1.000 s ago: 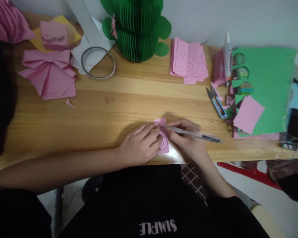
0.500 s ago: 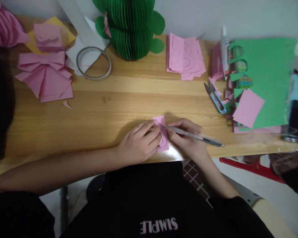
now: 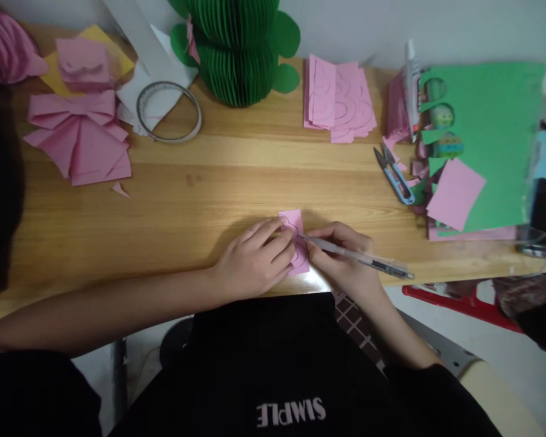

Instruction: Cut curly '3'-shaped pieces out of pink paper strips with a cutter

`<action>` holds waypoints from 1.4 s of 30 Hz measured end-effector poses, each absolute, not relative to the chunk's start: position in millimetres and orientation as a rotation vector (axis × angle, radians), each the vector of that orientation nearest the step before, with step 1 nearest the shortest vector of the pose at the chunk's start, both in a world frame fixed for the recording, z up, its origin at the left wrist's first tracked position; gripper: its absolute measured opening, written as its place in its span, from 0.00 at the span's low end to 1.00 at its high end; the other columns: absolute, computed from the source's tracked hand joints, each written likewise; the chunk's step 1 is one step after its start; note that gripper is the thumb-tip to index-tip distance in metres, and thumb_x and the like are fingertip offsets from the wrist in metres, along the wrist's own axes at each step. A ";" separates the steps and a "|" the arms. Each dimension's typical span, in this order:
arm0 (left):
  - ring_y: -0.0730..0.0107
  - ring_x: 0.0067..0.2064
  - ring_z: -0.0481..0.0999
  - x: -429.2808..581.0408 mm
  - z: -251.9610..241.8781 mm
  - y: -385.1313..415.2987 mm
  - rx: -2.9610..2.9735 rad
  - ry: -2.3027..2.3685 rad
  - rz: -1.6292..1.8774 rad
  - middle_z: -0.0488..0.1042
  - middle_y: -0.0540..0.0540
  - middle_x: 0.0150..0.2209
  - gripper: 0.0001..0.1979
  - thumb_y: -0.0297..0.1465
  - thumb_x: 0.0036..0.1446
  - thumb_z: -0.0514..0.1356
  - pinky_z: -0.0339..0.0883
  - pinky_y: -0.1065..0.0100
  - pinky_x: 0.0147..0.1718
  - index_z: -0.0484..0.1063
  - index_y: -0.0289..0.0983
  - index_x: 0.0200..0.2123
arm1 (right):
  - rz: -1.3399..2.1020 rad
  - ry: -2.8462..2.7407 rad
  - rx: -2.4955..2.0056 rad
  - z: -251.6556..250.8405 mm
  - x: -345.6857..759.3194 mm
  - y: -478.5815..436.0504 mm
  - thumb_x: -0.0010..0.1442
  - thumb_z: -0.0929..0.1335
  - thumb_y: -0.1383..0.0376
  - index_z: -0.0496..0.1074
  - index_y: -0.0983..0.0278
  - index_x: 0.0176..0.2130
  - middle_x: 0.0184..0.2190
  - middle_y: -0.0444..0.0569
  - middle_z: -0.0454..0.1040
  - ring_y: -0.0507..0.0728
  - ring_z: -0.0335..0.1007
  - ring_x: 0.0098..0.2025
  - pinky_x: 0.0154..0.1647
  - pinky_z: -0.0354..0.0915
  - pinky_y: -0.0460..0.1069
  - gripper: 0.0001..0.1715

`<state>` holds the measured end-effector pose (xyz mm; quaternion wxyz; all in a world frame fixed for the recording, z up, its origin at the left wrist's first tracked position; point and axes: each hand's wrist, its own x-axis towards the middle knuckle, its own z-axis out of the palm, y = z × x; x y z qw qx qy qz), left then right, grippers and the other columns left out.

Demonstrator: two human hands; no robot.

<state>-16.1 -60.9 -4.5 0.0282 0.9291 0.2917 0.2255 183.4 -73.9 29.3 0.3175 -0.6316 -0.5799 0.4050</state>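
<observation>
A small pink paper strip [image 3: 301, 261] with dark curved lines lies near the front edge of the table. My left hand [image 3: 257, 258] rests flat on its left side, fingers stretched out over part of the drawing. In my right hand [image 3: 346, 258] is a clear-barrelled pen [image 3: 361, 255], pinched between thumb and fingers. Its tip meets the strip at the right end of a curved line, around mid-height. The pen's back end points right and toward me.
Pink sheets with drawn curves [image 3: 339, 100] lie at the back. Blue thread snips [image 3: 395, 176] sit beside green paper [image 3: 495, 145] and pink squares [image 3: 456, 194]. A tape roll [image 3: 195, 126], a pink paper bow [image 3: 79, 136] and a green honeycomb paper piece [image 3: 241, 73] are on the left and back.
The pen tip has moved slightly toward me and the curved line now reaches further down the strip. The pen's back end has swung a little nearer me. My left hand stays in place.
</observation>
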 end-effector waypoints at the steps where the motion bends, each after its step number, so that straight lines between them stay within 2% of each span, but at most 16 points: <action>1: 0.54 0.54 0.76 -16.3 -4.7 -61.0 2.861 0.897 0.695 0.79 0.38 0.48 0.13 0.34 0.68 0.54 0.72 0.57 0.52 0.76 0.32 0.44 | 1.068 -1.529 -1.662 29.7 183.1 -74.4 0.53 0.72 0.66 0.76 0.63 0.30 0.21 0.42 0.77 0.50 0.72 0.21 0.23 0.67 0.45 0.02; 25: 0.51 0.51 0.78 -15.6 -3.6 -59.5 2.854 0.880 0.755 0.80 0.37 0.45 0.12 0.34 0.66 0.58 0.74 0.56 0.50 0.76 0.30 0.40 | 1.091 -1.582 -1.677 29.7 182.7 -78.4 0.54 0.72 0.66 0.76 0.63 0.31 0.22 0.42 0.79 0.50 0.72 0.22 0.24 0.67 0.45 0.02; 34: 0.52 0.53 0.77 -15.8 -5.0 -59.9 2.850 0.879 0.719 0.80 0.38 0.47 0.12 0.34 0.67 0.56 0.74 0.55 0.50 0.76 0.32 0.41 | 1.020 -1.641 -1.672 28.2 182.4 -79.1 0.54 0.71 0.66 0.76 0.62 0.31 0.23 0.42 0.79 0.50 0.73 0.22 0.24 0.68 0.45 0.01; 42: 0.52 0.51 0.78 -14.8 -4.2 -59.4 2.862 0.883 0.772 0.80 0.38 0.46 0.11 0.34 0.66 0.58 0.74 0.57 0.50 0.76 0.31 0.39 | 0.978 -1.682 -1.691 32.3 182.5 -76.6 0.55 0.72 0.66 0.76 0.62 0.31 0.24 0.42 0.79 0.50 0.72 0.22 0.25 0.68 0.46 0.01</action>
